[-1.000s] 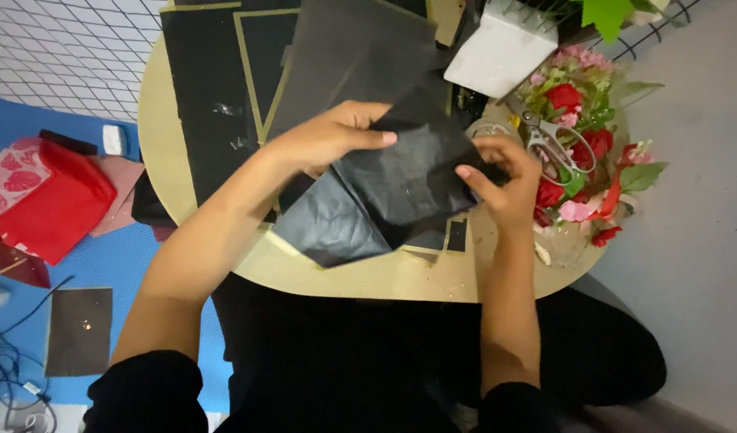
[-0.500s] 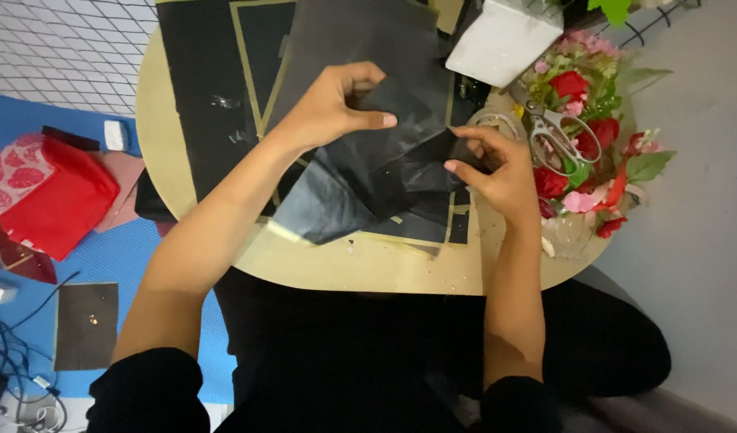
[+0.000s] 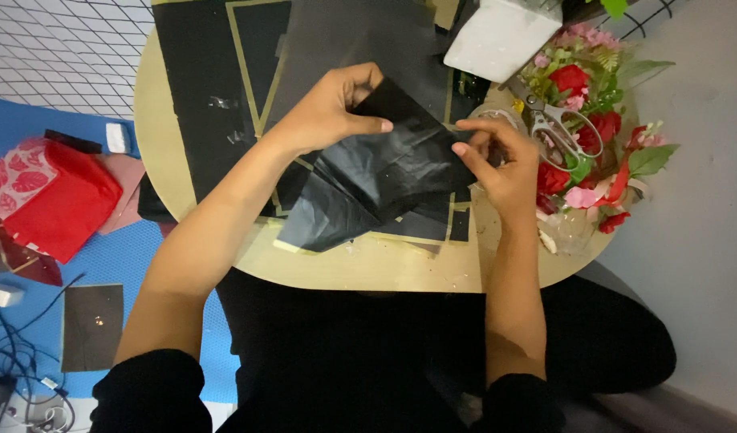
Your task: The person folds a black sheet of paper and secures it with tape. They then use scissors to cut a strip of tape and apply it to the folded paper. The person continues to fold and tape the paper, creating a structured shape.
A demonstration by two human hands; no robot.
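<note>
A crinkled sheet of black tissue paper (image 3: 376, 180) is held just above a round wooden table (image 3: 360, 269). My left hand (image 3: 328, 108) pinches the sheet's top corner between thumb and fingers. At the sheet's right edge, my right hand (image 3: 501, 160) grips it with the fingertips. The paper sags toward the table's front left. Flat black sheets with gold borders (image 3: 216, 88) lie under and behind it.
Red and pink artificial flowers (image 3: 593, 136) with scissors (image 3: 557, 124) on top lie at the table's right. A white block (image 3: 497, 36) stands at the back. Red paper (image 3: 59, 204), a dark square sheet (image 3: 91, 325) and cables (image 3: 23, 385) lie on the blue floor mat to the left.
My left hand has lifted the sheet's corner up and away from me. The paper has unfolded and spread wider between both hands. My right hand stays at the right edge.
</note>
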